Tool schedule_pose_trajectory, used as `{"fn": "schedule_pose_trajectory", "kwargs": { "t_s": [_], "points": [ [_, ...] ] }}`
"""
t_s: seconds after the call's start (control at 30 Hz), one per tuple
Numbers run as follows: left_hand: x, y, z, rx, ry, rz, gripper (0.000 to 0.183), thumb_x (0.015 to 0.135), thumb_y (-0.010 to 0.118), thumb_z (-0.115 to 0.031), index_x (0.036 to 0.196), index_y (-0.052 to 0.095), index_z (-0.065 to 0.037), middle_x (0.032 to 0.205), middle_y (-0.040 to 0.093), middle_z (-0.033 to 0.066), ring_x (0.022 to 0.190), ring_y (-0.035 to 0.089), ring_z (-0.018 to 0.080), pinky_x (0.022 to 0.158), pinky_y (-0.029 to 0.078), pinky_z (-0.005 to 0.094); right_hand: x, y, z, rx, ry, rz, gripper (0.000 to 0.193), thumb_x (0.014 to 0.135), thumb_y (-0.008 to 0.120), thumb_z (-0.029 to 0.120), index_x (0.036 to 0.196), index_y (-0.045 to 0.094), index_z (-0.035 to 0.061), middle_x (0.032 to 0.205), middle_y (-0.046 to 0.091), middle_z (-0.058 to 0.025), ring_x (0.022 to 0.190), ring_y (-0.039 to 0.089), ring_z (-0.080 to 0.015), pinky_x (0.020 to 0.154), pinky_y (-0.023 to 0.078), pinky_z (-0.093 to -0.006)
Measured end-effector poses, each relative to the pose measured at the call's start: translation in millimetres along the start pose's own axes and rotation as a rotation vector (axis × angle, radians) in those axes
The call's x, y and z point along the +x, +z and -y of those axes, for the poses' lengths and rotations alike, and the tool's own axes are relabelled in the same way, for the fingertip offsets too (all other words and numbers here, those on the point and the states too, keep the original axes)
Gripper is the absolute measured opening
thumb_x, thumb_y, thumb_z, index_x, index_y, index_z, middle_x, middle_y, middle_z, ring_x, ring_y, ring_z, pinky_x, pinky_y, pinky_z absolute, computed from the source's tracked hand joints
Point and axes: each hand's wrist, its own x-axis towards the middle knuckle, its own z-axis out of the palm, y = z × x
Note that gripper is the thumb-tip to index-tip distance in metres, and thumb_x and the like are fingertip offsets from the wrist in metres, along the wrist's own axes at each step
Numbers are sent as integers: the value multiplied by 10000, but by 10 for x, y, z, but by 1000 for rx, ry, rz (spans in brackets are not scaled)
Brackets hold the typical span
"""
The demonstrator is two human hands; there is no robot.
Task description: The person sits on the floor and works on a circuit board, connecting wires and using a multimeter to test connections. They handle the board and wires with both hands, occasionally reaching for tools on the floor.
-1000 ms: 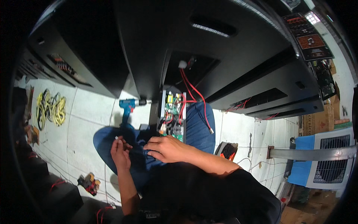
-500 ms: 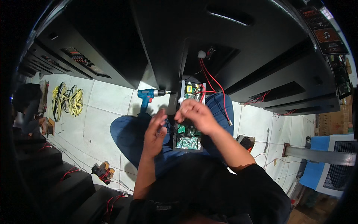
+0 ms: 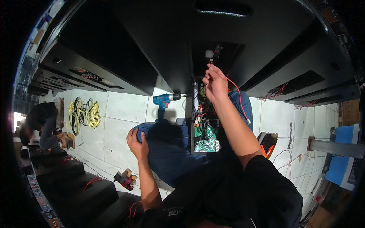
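Note:
My right hand (image 3: 216, 84) is raised to the opening in the black speaker cabinet (image 3: 228, 30), its thumb and fingers pinched on a thin cable just below a small white connector (image 3: 211, 60). From beside that hand, a red wire (image 3: 237, 88) loops down to a loose white plug (image 3: 248, 121) over my right knee. Between my legs lies an amplifier module with green circuit boards (image 3: 206, 145) and dark cables across it. My forearm covers part of its right side. My left hand (image 3: 137, 147) rests on my left knee, fingers laid over it, holding nothing.
A blue cordless drill (image 3: 162, 102) stands left of the module. Coiled yellow-and-black cables (image 3: 84, 116) lie on the tiled floor. Another tool (image 3: 126, 179) lies behind my left arm. More black cabinets (image 3: 95, 68) stand on both sides. A person (image 3: 47, 119) crouches at the far left.
My right hand has moved up and away from the module to the cabinet opening and pinches the cable there. My left hand has dropped back onto my left knee. The view has shifted.

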Motion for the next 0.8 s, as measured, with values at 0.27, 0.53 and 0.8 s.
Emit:
{"fn": "schedule_pose_trajectory", "kwargs": {
  "t_s": [0.27, 0.53, 0.8],
  "points": [
    [-1, -5, -41, -10, -41, -15, 309, 830, 668, -200, 1093, 669, -36, 1238, 571, 134, 1182, 489, 325, 1019, 368, 409, 317, 44, -104, -60, -221, -247, 53, 872, 584, 18, 865, 542, -13, 694, 550, -64, 532, 495, -114, 463, 448, -264],
    [-5, 41, 50, -4, 14, -40, 302, 829, 667, -212, 1079, 673, -41, 1223, 581, 133, 1169, 499, 329, 1008, 378, 420, 487, 210, -210, -1, -375, -440, 79, 862, 575, 38, 868, 594, -38, 625, 509, -48, 441, 430, -106, 366, 405, -268],
    [10, 63, 47, -11, 30, -49, 289, 822, 669, -197, 1061, 677, -35, 1203, 587, 137, 1157, 505, 335, 1003, 383, 424, 568, 270, -221, 23, -428, -476, 112, 826, 480, -35, 848, 585, -64, 677, 559, -113, 421, 436, -134, 343, 404, -283]
  ]
}}
